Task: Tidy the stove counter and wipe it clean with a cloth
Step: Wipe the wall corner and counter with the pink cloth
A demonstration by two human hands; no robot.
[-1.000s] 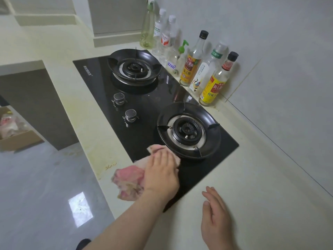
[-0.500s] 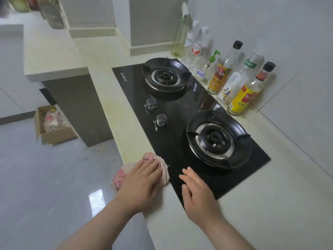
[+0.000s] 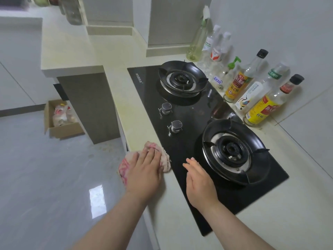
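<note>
**Meanwhile at the stove: cloth pressed to the counter's front edge**

Down on the grey floor (image 3: 36,177) at far left, an open cardboard box (image 3: 61,123) holds bagged items beside a dark cabinet panel. Next comes the pale counter (image 3: 129,112), whose narrow front strip runs alongside a black glass hob (image 3: 189,112). On that strip, near the counter's front edge, lies the pink-and-white cloth (image 3: 124,165), bunched, its left part hanging past the edge and its right fringe touching the side of the hob. The person's left hand (image 3: 144,175) lies on top of the cloth, fingers straight and close together, pressing it flat rather than gripping it. Two silver knobs (image 3: 166,107) sit on the glass just beyond. The right hand (image 3: 200,184) stretches over the near part of the hob, fingers straight and held together, holding nothing; whether the palm touches the glass cannot be told. Just to its right is the near burner (image 3: 232,150) with its black pan support, the far burner (image 3: 182,80) beyond it. A row of bottles (image 3: 261,107) stands upright along the wall on the right, behind the hob.
</note>
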